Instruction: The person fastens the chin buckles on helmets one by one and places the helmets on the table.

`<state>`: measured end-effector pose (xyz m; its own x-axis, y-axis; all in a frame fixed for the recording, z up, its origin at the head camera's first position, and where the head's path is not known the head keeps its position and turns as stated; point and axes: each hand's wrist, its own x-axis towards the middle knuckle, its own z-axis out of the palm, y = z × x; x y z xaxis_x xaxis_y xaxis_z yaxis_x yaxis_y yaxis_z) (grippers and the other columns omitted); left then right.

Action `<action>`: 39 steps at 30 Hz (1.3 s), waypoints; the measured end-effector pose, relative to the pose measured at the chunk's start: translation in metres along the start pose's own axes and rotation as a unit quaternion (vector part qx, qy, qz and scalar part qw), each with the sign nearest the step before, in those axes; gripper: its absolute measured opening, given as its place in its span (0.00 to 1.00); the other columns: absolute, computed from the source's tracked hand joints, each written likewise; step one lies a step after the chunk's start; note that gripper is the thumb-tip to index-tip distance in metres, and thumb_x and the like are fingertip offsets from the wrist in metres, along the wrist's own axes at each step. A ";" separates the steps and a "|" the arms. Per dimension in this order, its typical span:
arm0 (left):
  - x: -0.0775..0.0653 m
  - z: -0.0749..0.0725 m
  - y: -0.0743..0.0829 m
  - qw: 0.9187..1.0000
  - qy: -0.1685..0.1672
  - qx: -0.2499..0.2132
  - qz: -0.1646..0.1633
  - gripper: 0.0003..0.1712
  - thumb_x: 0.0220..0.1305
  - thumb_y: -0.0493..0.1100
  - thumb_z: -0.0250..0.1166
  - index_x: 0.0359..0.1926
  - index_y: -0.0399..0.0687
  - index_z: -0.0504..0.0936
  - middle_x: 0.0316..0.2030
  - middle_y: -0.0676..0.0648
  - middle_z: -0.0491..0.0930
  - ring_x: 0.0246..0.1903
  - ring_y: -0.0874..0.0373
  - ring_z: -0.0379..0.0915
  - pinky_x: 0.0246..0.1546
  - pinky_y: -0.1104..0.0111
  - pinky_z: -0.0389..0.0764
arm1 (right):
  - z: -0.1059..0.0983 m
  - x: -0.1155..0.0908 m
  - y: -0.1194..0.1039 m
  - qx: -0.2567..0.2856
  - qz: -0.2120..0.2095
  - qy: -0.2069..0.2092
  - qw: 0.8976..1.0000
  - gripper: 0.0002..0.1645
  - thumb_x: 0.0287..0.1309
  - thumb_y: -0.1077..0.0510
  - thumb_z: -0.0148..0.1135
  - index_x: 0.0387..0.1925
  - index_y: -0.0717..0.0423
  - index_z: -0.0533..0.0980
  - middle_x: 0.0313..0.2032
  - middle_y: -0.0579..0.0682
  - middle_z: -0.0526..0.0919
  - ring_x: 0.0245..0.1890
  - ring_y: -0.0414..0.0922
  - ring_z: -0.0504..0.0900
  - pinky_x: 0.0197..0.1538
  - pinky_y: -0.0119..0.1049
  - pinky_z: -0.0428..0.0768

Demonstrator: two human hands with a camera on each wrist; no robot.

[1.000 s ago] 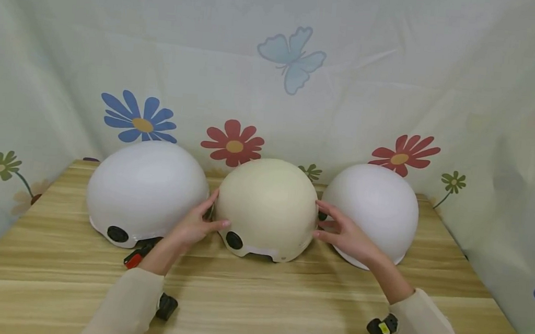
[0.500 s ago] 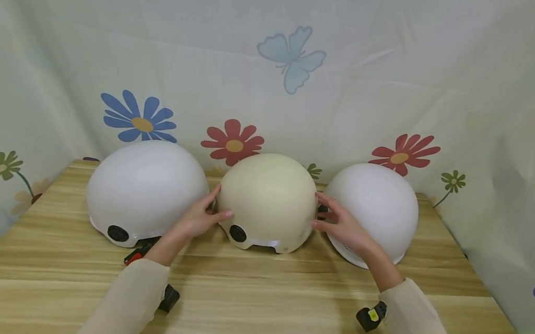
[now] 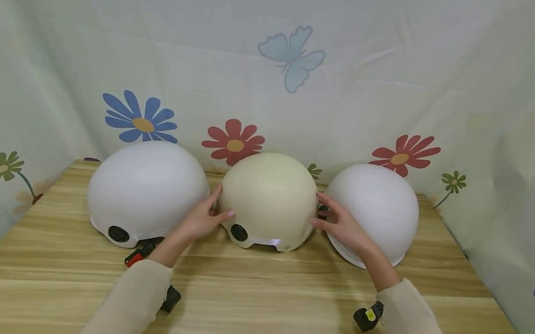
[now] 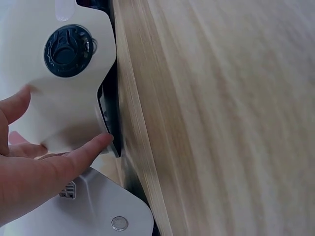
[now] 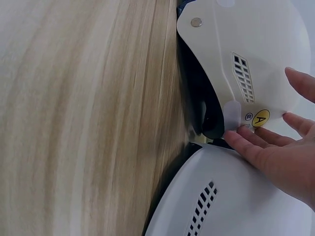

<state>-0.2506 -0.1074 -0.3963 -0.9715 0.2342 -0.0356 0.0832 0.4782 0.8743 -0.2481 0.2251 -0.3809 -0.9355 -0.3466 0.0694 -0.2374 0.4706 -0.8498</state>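
Note:
A cream helmet (image 3: 269,198) stands in the middle of a row, with a round black vent at its front left. My left hand (image 3: 199,218) rests on its left side, thumb at the front and straight fingers reaching round behind. On the opposite side my right hand (image 3: 345,228) touches the shell with spread fingertips. In the left wrist view, the left hand's little finger lies along the lower edge of the helmet (image 4: 59,113). The right wrist view shows right fingertips by a yellow "A" sticker (image 5: 261,118) near the helmet's rim.
One white helmet (image 3: 148,189) stands close on the left, with a black and red strap buckle (image 3: 138,256) in front. Another white helmet (image 3: 372,212) is close on the right. Behind the wooden table (image 3: 257,297) hangs a flowered curtain (image 3: 186,61).
The cream helmet has shifted back and slightly right between my hands, mostly in the first half second. My right forearm has moved a little left and forward. The white helmets stay put.

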 end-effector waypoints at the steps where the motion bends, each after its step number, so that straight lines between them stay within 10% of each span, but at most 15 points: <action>1: 0.000 0.000 0.000 1.000 0.000 0.002 -0.001 0.46 0.63 0.49 0.58 0.71 0.45 0.39 0.68 0.34 0.42 0.60 0.38 0.56 0.60 0.53 0.56 | 0.000 0.000 0.000 0.001 0.000 -0.001 1.000 0.42 0.58 0.56 0.61 0.69 0.53 0.52 0.66 0.60 0.54 0.60 0.61 0.62 0.56 0.54 0.66; 21: -0.037 -0.026 0.009 0.999 -0.038 -0.002 0.039 0.42 0.63 0.47 0.59 0.70 0.41 0.47 0.62 0.28 0.55 0.59 0.32 0.55 0.52 0.47 0.67 | 0.000 -0.008 -0.028 -0.025 0.011 -0.009 1.000 0.38 0.58 0.57 0.60 0.67 0.57 0.55 0.59 0.64 0.61 0.54 0.58 0.69 0.51 0.49 0.71; 39: -0.097 -0.112 -0.025 0.998 0.022 0.035 0.045 0.31 0.66 0.45 0.55 0.64 0.39 0.55 0.42 0.35 0.75 0.39 0.49 0.75 0.36 0.63 0.78 | 0.007 -0.007 -0.042 -0.044 -0.054 -0.020 0.997 0.34 0.57 0.62 0.60 0.63 0.62 0.59 0.43 0.61 0.73 0.42 0.51 0.75 0.47 0.44 0.72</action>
<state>-0.1835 -0.2367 -0.3604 -0.9680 0.2422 0.0651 0.1853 0.5156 0.8366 -0.2293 0.2017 -0.3490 -0.8924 -0.4305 0.1351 -0.3597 0.4978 -0.7892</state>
